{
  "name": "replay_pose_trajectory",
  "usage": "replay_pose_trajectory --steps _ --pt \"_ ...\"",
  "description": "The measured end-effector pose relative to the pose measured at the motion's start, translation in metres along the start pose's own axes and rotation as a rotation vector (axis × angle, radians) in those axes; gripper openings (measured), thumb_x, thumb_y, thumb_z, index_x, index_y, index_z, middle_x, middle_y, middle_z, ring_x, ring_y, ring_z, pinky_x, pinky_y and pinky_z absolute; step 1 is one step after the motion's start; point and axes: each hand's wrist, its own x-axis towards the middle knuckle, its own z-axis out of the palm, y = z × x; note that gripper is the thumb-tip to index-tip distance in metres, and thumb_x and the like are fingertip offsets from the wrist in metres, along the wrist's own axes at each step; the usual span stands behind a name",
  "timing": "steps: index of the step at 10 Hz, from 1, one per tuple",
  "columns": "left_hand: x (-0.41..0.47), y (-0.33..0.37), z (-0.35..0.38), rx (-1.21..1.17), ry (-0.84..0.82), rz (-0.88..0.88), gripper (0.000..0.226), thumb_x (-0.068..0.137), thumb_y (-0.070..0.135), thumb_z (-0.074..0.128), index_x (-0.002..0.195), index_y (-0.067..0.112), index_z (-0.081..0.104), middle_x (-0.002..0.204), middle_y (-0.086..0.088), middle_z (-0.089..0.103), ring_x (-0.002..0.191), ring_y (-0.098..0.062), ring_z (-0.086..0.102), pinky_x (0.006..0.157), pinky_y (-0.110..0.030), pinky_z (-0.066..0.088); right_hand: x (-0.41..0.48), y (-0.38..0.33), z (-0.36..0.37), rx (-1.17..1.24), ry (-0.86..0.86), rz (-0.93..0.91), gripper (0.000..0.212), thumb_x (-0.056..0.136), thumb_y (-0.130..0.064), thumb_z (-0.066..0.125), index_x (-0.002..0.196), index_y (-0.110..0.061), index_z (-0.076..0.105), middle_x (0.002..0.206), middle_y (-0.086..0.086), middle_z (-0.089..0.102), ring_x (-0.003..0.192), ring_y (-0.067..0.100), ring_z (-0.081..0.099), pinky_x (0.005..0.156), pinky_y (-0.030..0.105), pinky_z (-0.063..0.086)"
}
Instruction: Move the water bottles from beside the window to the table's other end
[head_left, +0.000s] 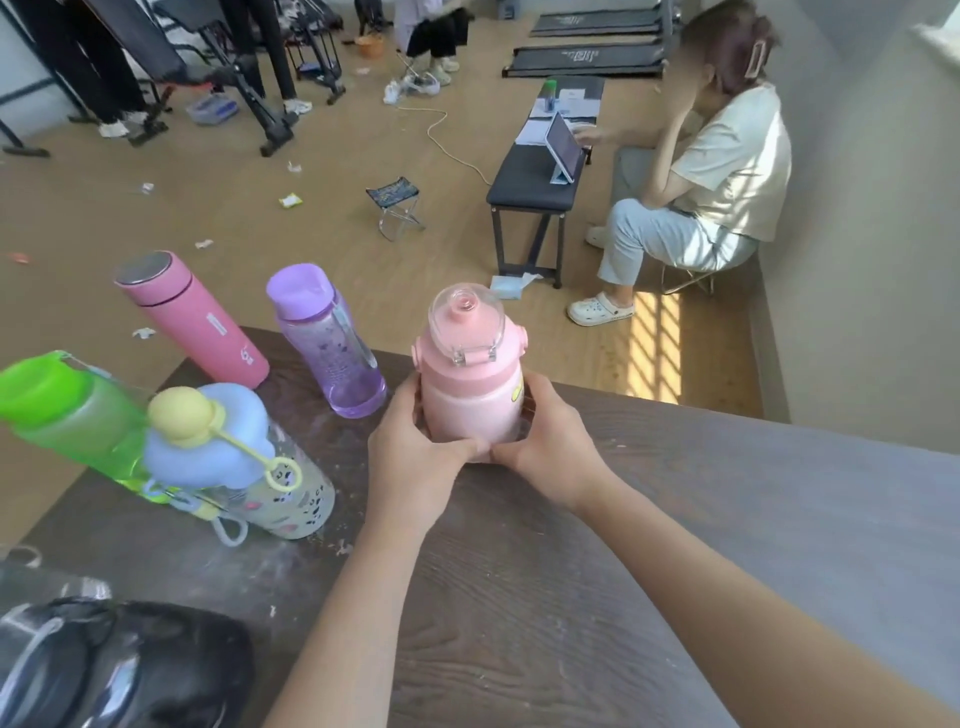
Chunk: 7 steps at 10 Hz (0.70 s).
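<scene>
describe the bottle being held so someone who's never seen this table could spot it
On the dark wood-grain table, near its far edge, stands a squat pale pink plastic bottle, clasped by the left hand and right hand. Alone among its neighbours, it has a clear domed flip lid over a pink spout.

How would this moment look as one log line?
hands: left and right clasp pink bottle | standing on table | four bottles left
</scene>
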Motion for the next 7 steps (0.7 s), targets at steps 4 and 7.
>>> replay_pose_trajectory --steps 4,7 --pt "0.017 -0.022 -0.007 -0.088 -0.012 -0.024 0.102 0.062 0.002 0.092 0.154 0.027 0.054 0.132 0.006 0.076 0.117 -0.006 0.075 0.107 -0.042 0.059 0.011 0.000 0.011 -0.035 -0.021 0.006 0.088 0.067 -0.026 0.096 0.142 -0.026 0.050 0.113 -0.029 0.061 0.102 -0.019 0.060 0.079 0.003 0.046" --pt "-0.045 -0.035 -0.009 -0.112 0.011 -0.073 0.118 0.073 -0.003 0.092 0.167 0.030 0.029 0.170 0.001 0.041 0.146 -0.001 0.044 0.126 -0.032 0.035 -0.038 0.011 -0.023 -0.049 -0.033 0.136 0.111 0.079 -0.017 0.092 0.165 -0.022 0.023 0.163 0.002 0.043 0.150 0.017 0.041 0.121 0.029 0.032"
